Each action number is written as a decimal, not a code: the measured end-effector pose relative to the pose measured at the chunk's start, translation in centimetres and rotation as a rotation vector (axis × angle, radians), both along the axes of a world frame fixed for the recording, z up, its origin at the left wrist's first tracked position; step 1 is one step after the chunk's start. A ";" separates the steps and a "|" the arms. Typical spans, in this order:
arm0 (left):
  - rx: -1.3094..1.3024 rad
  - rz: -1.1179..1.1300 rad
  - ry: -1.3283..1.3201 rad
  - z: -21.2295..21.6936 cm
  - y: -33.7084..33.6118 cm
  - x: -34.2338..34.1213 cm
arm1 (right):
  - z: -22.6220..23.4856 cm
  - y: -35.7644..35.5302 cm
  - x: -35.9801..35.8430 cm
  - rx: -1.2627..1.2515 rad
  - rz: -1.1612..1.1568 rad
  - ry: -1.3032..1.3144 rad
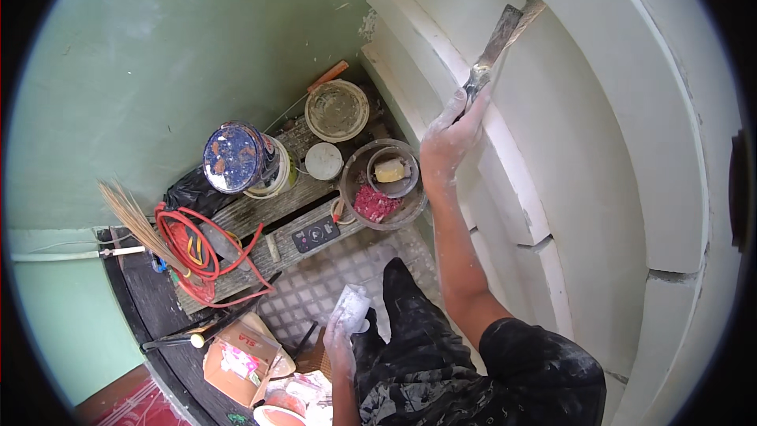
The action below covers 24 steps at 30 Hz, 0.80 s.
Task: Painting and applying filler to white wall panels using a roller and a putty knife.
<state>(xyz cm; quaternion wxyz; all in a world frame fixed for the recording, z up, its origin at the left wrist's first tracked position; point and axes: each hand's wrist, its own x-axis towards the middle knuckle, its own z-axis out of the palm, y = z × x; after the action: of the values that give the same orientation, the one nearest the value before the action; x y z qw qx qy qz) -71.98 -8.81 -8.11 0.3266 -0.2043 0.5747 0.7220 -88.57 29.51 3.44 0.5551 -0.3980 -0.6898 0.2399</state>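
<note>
My right hand (453,138), dusted white, reaches up along the pale stepped wall panels. It is closed round the handle of a putty knife (498,41) with a worn, stained blade. The blade's tip lies at a rough brown patch (530,17) on the panel; whether it touches cannot be told. Low in front of my legs, my left hand (339,341) is whitened too and closed on a white container (351,306). What that container holds is not clear.
A plank bench (276,225) carries a paint bucket (233,159), bowls, a tub (347,189) with a red cloth, and a black device (315,234). A red hose (205,256) and twig broom (146,225) lie left. A cardboard box (244,355) stands near the tiled floor.
</note>
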 end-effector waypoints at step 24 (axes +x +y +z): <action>0.071 0.014 -0.038 -0.8 0.1 -0.1 | 3.9 0.5 -0.7 -0.060 -0.012 0.123</action>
<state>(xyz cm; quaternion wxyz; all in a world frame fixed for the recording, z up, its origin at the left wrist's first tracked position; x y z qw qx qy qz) -72.05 -8.74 -8.96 0.3395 -0.2102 0.5410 0.7402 -89.27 30.01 7.32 0.5857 -0.4031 -0.6445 0.2812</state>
